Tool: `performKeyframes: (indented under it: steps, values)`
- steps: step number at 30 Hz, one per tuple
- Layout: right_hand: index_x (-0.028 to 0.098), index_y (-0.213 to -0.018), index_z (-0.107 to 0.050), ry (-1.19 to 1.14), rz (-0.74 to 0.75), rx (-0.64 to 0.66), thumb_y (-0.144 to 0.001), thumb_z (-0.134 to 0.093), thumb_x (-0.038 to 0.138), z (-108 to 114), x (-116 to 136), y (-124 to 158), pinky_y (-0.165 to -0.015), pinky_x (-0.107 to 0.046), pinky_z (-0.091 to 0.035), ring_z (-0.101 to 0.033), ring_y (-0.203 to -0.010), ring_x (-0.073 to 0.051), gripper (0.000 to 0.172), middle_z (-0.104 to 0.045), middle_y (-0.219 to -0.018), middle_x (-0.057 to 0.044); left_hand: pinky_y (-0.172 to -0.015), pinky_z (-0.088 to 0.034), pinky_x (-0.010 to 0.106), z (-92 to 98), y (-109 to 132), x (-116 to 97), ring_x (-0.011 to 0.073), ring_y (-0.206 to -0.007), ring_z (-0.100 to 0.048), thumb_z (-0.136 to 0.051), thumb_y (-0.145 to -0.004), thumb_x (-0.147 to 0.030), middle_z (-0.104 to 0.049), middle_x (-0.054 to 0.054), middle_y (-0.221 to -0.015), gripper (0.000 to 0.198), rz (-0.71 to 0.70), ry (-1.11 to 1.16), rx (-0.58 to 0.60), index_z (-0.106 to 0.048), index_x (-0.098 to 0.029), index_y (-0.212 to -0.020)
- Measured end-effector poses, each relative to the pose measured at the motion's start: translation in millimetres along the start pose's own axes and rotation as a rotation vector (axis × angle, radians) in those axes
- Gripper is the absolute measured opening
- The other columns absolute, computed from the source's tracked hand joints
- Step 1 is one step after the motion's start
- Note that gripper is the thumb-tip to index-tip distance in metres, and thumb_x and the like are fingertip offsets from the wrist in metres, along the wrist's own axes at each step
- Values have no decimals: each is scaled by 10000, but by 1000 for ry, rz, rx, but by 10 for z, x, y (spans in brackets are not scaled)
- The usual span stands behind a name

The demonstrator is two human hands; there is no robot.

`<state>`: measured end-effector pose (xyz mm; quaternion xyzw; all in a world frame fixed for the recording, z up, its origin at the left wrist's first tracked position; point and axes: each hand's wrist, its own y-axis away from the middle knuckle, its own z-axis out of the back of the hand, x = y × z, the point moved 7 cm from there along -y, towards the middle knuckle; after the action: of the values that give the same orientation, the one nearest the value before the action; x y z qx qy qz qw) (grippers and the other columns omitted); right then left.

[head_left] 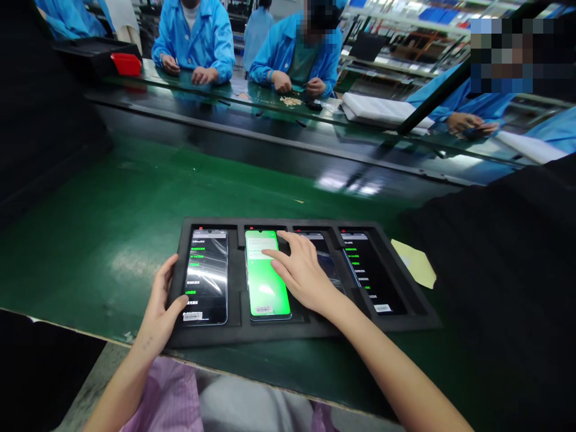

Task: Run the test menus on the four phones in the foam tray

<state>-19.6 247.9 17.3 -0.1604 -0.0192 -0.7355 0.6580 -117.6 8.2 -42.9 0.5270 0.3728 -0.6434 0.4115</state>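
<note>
A black foam tray (265, 333) lies on the green table, with several smartphones in its slots. My left hand (159, 300) grips the tray's left edge, fingers along the outside and thumb over the rim beside the leftmost phone (207, 279), whose dark screen carries white and green text. My right hand (306, 267) reaches over the second phone (267, 294), which glows bright green with a pale pop-up box. Its index finger points onto that box, the other fingers are spread. Beneath this hand the third phone (330, 258) is partly hidden. At right lies a dark-screened phone (371, 273) with text.
A yellow paper slip (416, 264) sits right of the tray. Tall black stacks (499, 270) flank the right and left. Beyond a raised ledge (225, 129), co-workers in blue coats (193, 36) handle small parts. A red bin (126, 63) stands far left.
</note>
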Motion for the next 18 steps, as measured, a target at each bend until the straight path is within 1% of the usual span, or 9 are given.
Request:
performKeyframes:
  steps: [2,4,6,7,9,11,13,15,18]
  values:
    - [242,-938,-688,-118,50,58,-956,-205,393,7,58,18,-1027,-526,-242,-315,-1219,-261,506,-409,-1282,-106,-1138,-128,472,1,4,3,264,-1347,-245,-557,-722,-266,-379,64,-1383,579,16,5,0,-384,-233,-1274]
    - [265,-823,-704,-245,99,144,-956,-197,417,1,96,70,-1023,-526,-253,-317,-1224,-254,546,-422,-1300,-65,-1138,-121,477,-3,7,8,264,-1342,-256,-557,-717,-263,-374,66,-1389,587,28,10,1,-382,-230,-1276]
    - [287,-781,-707,-312,114,217,-954,-201,430,-28,86,128,-1017,-532,-262,-307,-1235,-256,553,-412,-1334,-25,-1140,-115,472,-12,7,13,257,-1341,-258,-552,-715,-255,-368,61,-1396,591,34,12,6,-380,-232,-1280]
    - [295,-793,-708,-312,105,233,-954,-205,427,-47,60,146,-1017,-535,-263,-300,-1241,-258,544,-401,-1349,-14,-1141,-114,469,-16,6,16,254,-1342,-256,-550,-716,-252,-368,58,-1398,593,35,13,8,-378,-234,-1283]
    - [295,-901,-699,-249,66,193,-954,-214,419,-65,-26,147,-1023,-540,-250,-288,-1247,-266,504,-384,-1361,-35,-1142,-112,467,-21,2,21,251,-1344,-253,-551,-717,-255,-372,57,-1395,597,35,16,13,-375,-235,-1287]
    - [274,-1058,-654,-159,14,83,-953,-210,416,-47,-124,111,-1026,-540,-242,-290,-1241,-273,477,-381,-1345,-83,-1142,-111,470,-18,0,23,252,-1344,-253,-554,-719,-264,-372,58,-1395,599,34,16,14,-374,-235,-1289]
    - [253,-1143,-610,-101,-33,-21,-952,-204,417,-17,-194,62,-1018,-530,-257,-312,-1219,-275,478,-401,-1297,-115,-1143,-108,470,-13,1,20,251,-1344,-251,-555,-722,-268,-364,58,-1401,598,32,15,15,-372,-237,-1291]
    - [258,-1137,-614,-93,-59,-62,-953,-191,412,-12,-218,13,-990,-513,-296,-350,-1179,-270,486,-428,-1237,-119,-1144,-103,469,-10,2,12,250,-1345,-249,-554,-723,-266,-359,56,-1405,595,28,11,13,-375,-238,-1290]
    - [263,-1094,-640,-94,-52,-49,-955,-189,403,-39,-176,-52,-950,-495,-332,-396,-1115,-262,492,-454,-1157,-120,-1143,-102,472,-11,2,9,257,-1343,-251,-555,-716,-262,-367,58,-1399,596,32,14,8,-380,-234,-1285]
